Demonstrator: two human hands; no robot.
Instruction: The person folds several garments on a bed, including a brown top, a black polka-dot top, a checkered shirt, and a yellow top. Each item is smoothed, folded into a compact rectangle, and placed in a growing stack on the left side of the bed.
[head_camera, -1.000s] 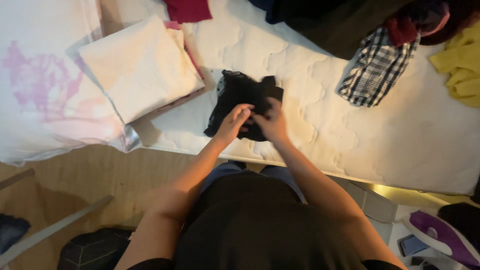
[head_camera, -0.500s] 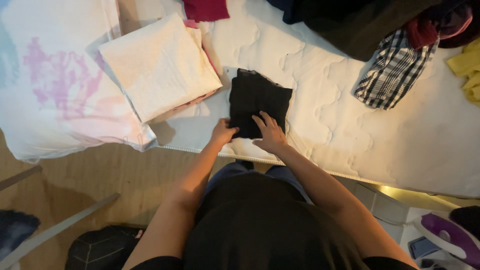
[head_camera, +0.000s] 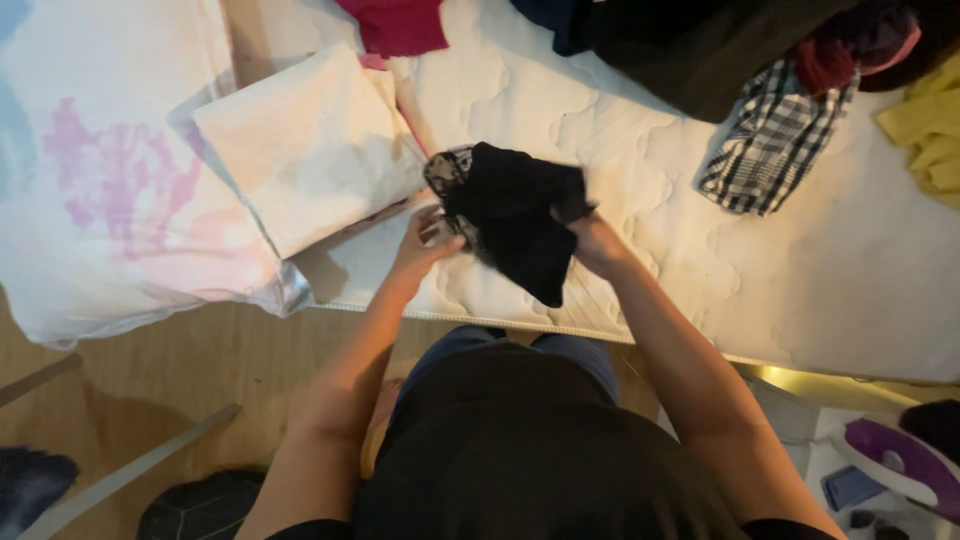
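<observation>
A small black garment (head_camera: 515, 215) with a lace-patterned corner hangs lifted just above the white quilted mattress (head_camera: 650, 230). My left hand (head_camera: 425, 240) grips its left edge near the lace. My right hand (head_camera: 590, 240) grips its right edge, and a loose corner droops down between them. Both arms reach forward from my dark-shirted body at the mattress's near edge.
A folded white cloth (head_camera: 310, 150) lies on a pink-printed pillow (head_camera: 90, 200) at left. A red garment (head_camera: 400, 22), dark clothes (head_camera: 690, 45), a plaid garment (head_camera: 775, 140) and yellow cloth (head_camera: 925, 125) lie further back. A purple iron (head_camera: 895, 465) sits lower right, wooden floor (head_camera: 180, 370) below.
The black garment lay flat and folded under both hands half a second ago. Now both hands have picked it up and it hangs loosely between them, shifted slightly right.
</observation>
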